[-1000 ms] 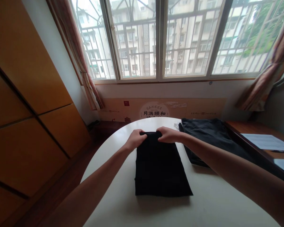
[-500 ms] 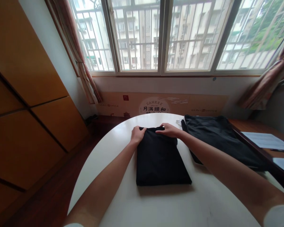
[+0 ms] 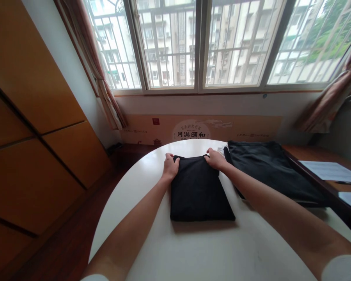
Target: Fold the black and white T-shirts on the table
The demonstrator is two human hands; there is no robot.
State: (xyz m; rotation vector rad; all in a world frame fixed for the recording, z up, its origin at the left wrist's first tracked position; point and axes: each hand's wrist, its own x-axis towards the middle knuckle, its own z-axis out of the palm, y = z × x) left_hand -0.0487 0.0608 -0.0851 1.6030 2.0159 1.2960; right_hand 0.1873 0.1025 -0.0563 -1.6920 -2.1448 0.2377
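Note:
A black garment (image 3: 200, 195), folded into a flat near-rectangle, lies on the white round table (image 3: 152, 242). My left hand (image 3: 171, 167) pinches its far left corner between thumb and fingers. At the far right corner, my right hand (image 3: 215, 159) grips the same edge. The far edge runs fairly straight between the two hands. Which kind of garment it is, the folds do not show.
Right of the folded garment lies a larger pile of black cloth (image 3: 263, 168) on the table. Papers (image 3: 329, 171) and a pen (image 3: 348, 183) rest on a brown wooden surface at the right. A wooden cabinet (image 3: 61, 164) stands left.
My right hand has shifted right along the garment's far edge to its corner, and that edge now looks straighter. The near edge sits slightly farther from me.

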